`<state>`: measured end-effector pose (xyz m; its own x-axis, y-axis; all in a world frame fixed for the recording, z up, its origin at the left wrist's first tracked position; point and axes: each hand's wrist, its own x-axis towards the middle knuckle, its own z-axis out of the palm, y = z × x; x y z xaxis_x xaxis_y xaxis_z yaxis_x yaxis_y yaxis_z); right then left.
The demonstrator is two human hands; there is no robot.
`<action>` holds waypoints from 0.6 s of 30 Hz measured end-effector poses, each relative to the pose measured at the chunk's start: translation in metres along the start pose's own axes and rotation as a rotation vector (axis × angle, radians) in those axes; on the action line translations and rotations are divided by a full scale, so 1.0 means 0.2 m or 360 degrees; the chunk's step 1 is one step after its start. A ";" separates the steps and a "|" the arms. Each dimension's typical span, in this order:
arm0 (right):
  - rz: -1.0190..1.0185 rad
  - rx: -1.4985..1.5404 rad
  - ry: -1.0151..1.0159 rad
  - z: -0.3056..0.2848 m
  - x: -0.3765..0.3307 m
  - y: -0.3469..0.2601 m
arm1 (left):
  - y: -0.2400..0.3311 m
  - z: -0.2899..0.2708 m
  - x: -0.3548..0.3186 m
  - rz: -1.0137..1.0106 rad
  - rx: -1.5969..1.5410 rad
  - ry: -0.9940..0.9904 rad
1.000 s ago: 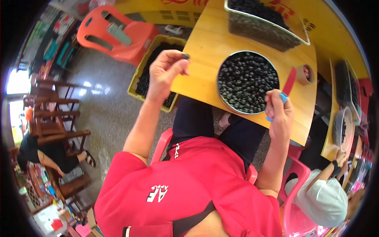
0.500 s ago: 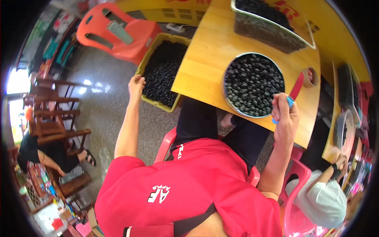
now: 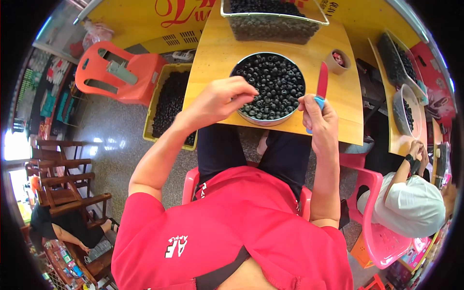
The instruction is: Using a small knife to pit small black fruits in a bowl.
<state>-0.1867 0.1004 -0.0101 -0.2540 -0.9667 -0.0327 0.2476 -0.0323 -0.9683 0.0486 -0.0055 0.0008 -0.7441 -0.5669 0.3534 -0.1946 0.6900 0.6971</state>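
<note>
My hands are apart, one on each side of the bowl. My left hand (image 3: 227, 96) reaches over the left rim of the round bowl (image 3: 263, 122), thumb and forefinger drawn close to each other just above the dark round fruit (image 3: 273, 79); I cannot tell whether a piece is caught between them. My right hand (image 3: 319, 116) is closed round the blue handle of a knife (image 3: 323, 79), beside the bowl's right rim, its red blade pointing up toward the far edge of the table (image 3: 212, 58). The bowl sits against the middle of the near edge and is filled nearly to its rim, many of the pieces showing a small ring or dimple. At the far edge stands a clear rectangular tub (image 3: 273, 30), heaped with more dark pieces that show through its wall. Near the right edge there is a small brown cup (image 3: 336, 66) with something red and white (image 3: 338, 58) in it. On the floor, just past the left edge, a yellow crate (image 3: 164, 141) holds a dark mass (image 3: 169, 101) of small pieces, too fine to make out singly. Beyond it an orange chair (image 3: 147, 72) carries a grey-green bottle (image 3: 122, 73), lying on its side. Off to my right, another person's hands (image 3: 417, 151) are by a round see-through bowl (image 3: 399, 115) with some dark pieces inside, and behind that a second clear tub (image 3: 391, 58) holds more.
</note>
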 end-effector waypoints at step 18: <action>-0.0010 -0.0031 -0.0103 -0.05 -0.13 0.01 | -0.12 0.28 0.18 -0.0147 0.0693 -0.0482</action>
<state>-0.1880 0.1283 -0.0129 -0.1945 -0.9808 -0.0112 0.2276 -0.0340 -0.9732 -0.0093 -0.0177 -0.0382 -0.8498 -0.5234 0.0622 -0.4671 0.8026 0.3711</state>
